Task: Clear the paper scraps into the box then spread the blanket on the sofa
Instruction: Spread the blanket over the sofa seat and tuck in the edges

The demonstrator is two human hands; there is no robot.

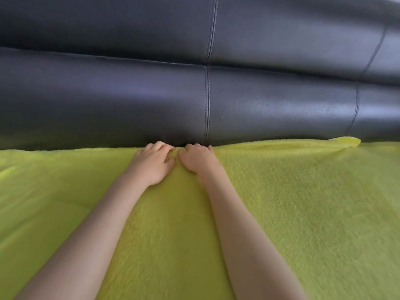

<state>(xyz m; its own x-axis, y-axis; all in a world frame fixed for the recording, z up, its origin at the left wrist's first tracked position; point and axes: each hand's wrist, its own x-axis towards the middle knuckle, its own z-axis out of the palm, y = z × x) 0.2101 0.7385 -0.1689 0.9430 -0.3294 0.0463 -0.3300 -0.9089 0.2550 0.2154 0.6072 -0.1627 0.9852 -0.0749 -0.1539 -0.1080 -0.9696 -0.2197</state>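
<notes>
A fuzzy yellow-green blanket (292, 202) lies spread over the sofa seat and fills the lower half of the view. Its far edge runs along the foot of the dark leather backrest (129, 100). My left hand (152, 164) and my right hand (197, 160) lie side by side at the middle of that far edge, thumbs nearly touching. The fingers of both hands are curled over the blanket's edge where it meets the backrest, and their tips are hidden in the gap. A small ridge of cloth stands between the two hands. No paper scraps or box are in view.
The backrest has vertical stitched seams (207, 100) and a horizontal crease. At the far right the blanket's edge is folded over into a small flap (346, 142).
</notes>
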